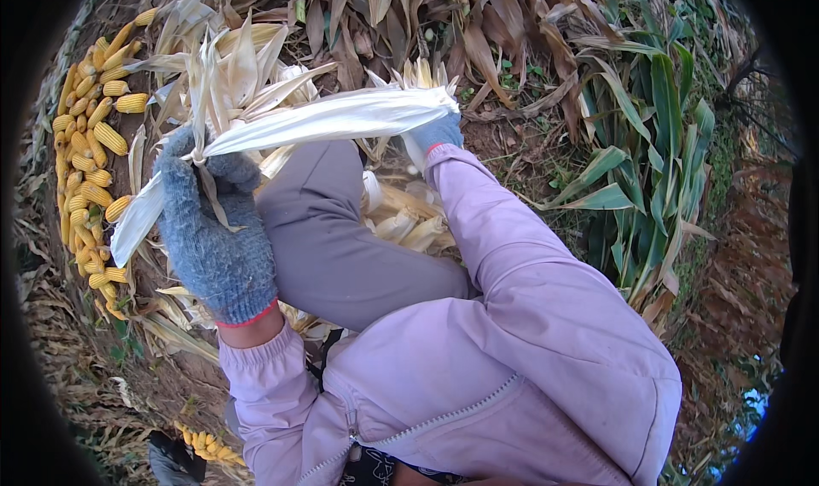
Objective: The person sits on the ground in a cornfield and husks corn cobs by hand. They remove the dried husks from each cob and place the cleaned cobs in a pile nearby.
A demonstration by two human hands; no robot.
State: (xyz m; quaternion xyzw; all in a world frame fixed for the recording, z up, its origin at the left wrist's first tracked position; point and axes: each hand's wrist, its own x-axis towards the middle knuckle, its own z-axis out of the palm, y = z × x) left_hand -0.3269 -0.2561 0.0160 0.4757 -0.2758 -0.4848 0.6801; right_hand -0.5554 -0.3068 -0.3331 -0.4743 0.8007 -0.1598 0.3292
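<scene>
My left hand (217, 224), in a grey knit glove with a red cuff edge, is closed around pale dried corn husks (333, 120) tied in a knot. One long whitish husk stretches from that knot across to my right hand (438, 133), gloved alike, at upper centre. The right fingers lie mostly behind the husk, so their grip is hard to see. Other husk leaves (240, 70) rise above the left hand. Below the right hand, beside my bent leg, lie pale husk-covered ears (409, 227).
A long heap of bare yellow corn cobs (83, 160) lies on the soil at left, with a smaller pile (208, 446) at lower left. Brown dry leaves (486, 45) cover the ground ahead. Green corn stalks and leaves (665, 147) lie at right.
</scene>
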